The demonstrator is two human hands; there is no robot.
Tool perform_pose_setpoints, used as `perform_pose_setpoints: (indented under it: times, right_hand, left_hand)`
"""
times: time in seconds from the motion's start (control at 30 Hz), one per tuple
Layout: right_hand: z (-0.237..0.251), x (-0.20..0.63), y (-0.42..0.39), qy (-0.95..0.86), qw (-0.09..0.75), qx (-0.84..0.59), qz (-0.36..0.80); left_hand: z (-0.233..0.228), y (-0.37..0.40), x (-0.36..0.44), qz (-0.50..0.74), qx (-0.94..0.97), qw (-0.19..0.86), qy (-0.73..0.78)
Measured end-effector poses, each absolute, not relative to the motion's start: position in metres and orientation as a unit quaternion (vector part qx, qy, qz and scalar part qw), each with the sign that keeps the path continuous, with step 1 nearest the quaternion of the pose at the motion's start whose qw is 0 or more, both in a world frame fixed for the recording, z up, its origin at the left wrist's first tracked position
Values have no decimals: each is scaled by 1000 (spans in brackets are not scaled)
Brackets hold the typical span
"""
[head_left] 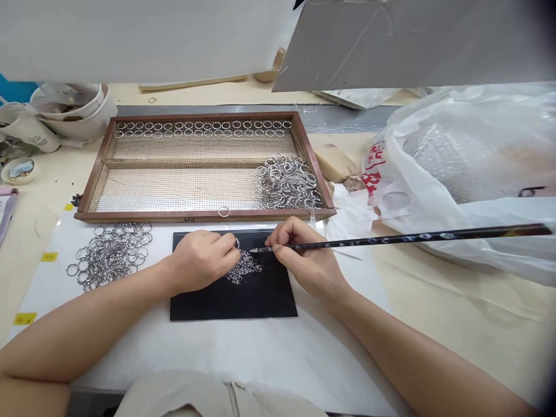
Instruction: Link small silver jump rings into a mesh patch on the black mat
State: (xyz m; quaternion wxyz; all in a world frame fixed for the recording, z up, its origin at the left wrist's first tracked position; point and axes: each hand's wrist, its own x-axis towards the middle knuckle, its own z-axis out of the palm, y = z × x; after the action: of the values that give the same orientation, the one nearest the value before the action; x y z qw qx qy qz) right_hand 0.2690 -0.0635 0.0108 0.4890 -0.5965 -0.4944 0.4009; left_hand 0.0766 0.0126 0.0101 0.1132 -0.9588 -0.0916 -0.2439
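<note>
My left hand (204,260) is closed in a pinch on a small metal ring (237,244), only part of which shows past the fingertips. Between the fingers of my right hand (306,252) lies a long, slim black stick (391,239) with a fine pointed tip, like a thin brush or stylus. Its tip points left, close to the ring. Below both hands is a black mat (234,304) bearing a small heap of tiny silver beads (243,269). Left of the mat, a pile of silver rings (108,255) lies partly behind my left forearm.
A wooden-framed mesh tray (208,216) stands behind the mat, with rows of rings along its far side and a heap of rings (286,182) at right. One ring (223,211) rests on its near rim. A plastic bag (434,156) sits right; white tubs (82,110) stand left.
</note>
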Motion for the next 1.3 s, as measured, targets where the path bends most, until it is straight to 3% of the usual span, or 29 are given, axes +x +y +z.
perform_pose_setpoints:
  times: [0.33,1.3]
  right_hand:
    - [2,270,-64,-500,579,-488,419]
    - [6,268,-64,-528,557,-494,410]
  left_hand:
    - [10,12,76,-240,-959,119,-91]
    - [12,12,76,-233,-961,125,-85]
